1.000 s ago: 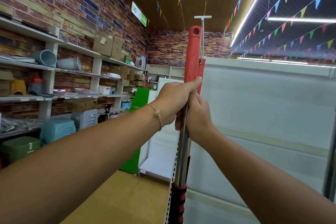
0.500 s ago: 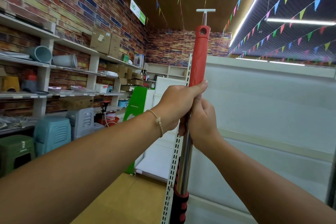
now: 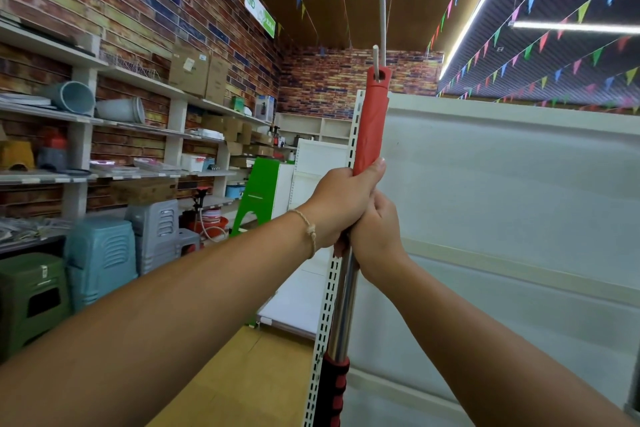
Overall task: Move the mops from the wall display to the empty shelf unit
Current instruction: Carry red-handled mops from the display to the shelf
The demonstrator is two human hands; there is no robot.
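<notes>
Against the front edge of the white empty shelf unit (image 3: 502,184), left hand (image 3: 343,204) just above right hand (image 3: 376,237) gripped the upright red-handled steel mop (image 3: 372,121), its holed tip straight overhead at a white hook (image 3: 382,21).

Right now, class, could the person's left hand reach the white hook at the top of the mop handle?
Probably yes: the left hand grips the mop handle below the white hook, with nothing between them, and the right hand holds the handle too.
</notes>
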